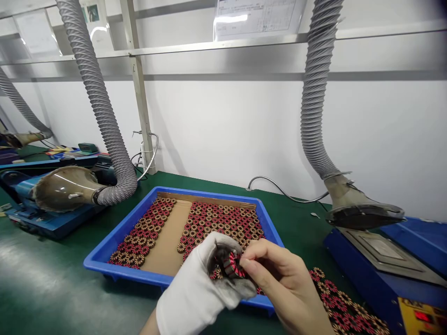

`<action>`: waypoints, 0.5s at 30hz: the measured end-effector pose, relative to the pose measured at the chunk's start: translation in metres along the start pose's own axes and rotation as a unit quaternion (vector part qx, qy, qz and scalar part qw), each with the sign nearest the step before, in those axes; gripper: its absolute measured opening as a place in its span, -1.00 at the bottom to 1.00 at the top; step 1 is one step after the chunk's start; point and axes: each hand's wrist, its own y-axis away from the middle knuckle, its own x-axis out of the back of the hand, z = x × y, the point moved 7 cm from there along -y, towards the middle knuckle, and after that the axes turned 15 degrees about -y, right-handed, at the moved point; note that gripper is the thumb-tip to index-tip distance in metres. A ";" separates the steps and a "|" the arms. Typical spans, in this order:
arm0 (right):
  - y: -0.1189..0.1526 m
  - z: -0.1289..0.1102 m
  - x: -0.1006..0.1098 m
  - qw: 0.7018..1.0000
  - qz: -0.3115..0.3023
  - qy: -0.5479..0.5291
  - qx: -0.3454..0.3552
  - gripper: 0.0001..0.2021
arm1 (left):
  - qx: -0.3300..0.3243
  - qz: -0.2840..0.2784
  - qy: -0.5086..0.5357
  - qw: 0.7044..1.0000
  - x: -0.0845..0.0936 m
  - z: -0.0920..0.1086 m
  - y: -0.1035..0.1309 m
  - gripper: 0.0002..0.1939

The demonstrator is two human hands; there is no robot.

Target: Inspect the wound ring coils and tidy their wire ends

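Observation:
My left hand (199, 284), in a white glove with greyish fingers, is curled around a red-and-black wound ring coil (233, 265). More coils seem to sit deeper in that palm, but shadow hides them. My bare right hand (286, 284) pinches the coil's right edge with thumb and forefinger; whether a wire end lies between the fingertips is too small to tell. Right behind both hands is a blue tray (125, 275) lined with brown cardboard. Rows of red and copper-coloured ring coils (223, 218) lie flat in it, in a narrow left band and a wider right block.
More ring coils (344, 302) lie on the green table (42, 288) at right, beside a blue machine (370, 274) with a red digital display. Fume hoods on grey hoses (316, 102) hang right and left. Another blue machine (66, 218) stands at left.

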 end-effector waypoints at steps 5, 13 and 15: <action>-0.001 0.006 0.001 0.994 -0.002 -0.104 0.032 -0.78 | 0.006 0.031 0.042 0.999 -0.003 -0.001 -0.003 -0.52; -0.001 0.011 0.004 0.995 0.027 -0.092 0.022 -0.78 | 0.002 -0.063 -0.017 0.998 0.001 -0.001 -0.002 -0.76; -0.002 0.010 0.004 0.995 0.029 -0.091 0.025 -0.77 | 0.004 -0.049 -0.026 0.998 0.009 -0.005 0.001 -0.70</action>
